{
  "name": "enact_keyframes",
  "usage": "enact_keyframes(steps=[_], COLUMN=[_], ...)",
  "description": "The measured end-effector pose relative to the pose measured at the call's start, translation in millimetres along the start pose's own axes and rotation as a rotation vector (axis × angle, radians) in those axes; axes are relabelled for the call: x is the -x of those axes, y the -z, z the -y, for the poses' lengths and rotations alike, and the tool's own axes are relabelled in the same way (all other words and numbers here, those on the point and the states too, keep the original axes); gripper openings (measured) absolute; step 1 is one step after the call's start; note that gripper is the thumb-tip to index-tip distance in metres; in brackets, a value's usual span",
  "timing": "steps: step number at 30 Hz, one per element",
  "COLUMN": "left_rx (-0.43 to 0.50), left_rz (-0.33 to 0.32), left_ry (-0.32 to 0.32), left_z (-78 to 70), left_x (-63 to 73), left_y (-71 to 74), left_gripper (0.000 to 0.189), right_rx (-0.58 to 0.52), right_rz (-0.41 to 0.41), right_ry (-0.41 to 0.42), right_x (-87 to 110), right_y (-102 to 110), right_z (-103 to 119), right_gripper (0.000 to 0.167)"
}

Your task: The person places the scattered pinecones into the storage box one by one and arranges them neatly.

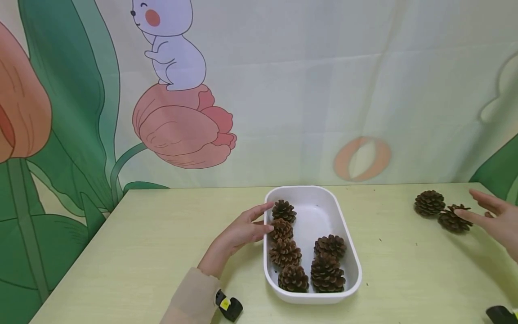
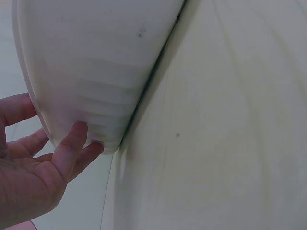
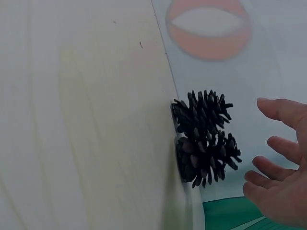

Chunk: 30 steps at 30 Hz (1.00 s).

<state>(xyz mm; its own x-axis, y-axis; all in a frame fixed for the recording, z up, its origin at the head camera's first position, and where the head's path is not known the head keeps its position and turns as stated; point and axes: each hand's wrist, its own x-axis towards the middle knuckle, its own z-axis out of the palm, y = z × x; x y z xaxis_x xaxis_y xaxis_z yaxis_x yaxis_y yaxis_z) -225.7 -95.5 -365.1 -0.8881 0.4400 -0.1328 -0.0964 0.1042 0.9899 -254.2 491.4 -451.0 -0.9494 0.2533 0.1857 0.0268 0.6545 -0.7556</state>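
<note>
A white plastic tray point(image 1: 305, 216) holds two rows of brown pine cones, with a cone point(image 1: 284, 210) at the far left end and another cone point(image 1: 329, 246) heading the right row. My left hand point(image 1: 242, 230) grips the tray's left side; in the left wrist view, fingers point(image 2: 72, 143) lie against its outer wall point(image 2: 96, 72). On the right of the table, two more pine cones sit side by side, the left one point(image 1: 430, 203) and the right one point(image 1: 455, 219). Fingers spread, my right hand point(image 1: 495, 220) hovers right beside them, holding nothing.
The pale yellow-green table point(image 1: 162, 252) ends at the back against a printed curtain point(image 1: 283, 112) with tulips and a white animal. Small dark bits lie on the table to the right of the tray.
</note>
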Motion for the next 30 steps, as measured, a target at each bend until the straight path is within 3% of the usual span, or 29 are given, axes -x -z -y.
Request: enact_keyframes(steps=[9, 24, 30], left_rx=[-0.003, 0.004, 0.005], left_rz=[-0.003, 0.002, 0.005], left_ry=[-0.003, 0.001, 0.004], left_z=[0.9, -1.7, 0.3], left_x=[1.0, 2.2, 1.5], left_y=[0.2, -0.8, -0.3], left_gripper=[0.061, 0.06, 0.06], right_rx=[0.039, 0.16, 0.185], right_rz=[0.096, 0.154, 0.146], right_ry=[-0.07, 0.013, 0.021], right_x=[-0.6, 2.0, 12.8], right_y=[2, -3, -2], right_z=[11, 20, 40], right_gripper=[0.086, 0.086, 0.078])
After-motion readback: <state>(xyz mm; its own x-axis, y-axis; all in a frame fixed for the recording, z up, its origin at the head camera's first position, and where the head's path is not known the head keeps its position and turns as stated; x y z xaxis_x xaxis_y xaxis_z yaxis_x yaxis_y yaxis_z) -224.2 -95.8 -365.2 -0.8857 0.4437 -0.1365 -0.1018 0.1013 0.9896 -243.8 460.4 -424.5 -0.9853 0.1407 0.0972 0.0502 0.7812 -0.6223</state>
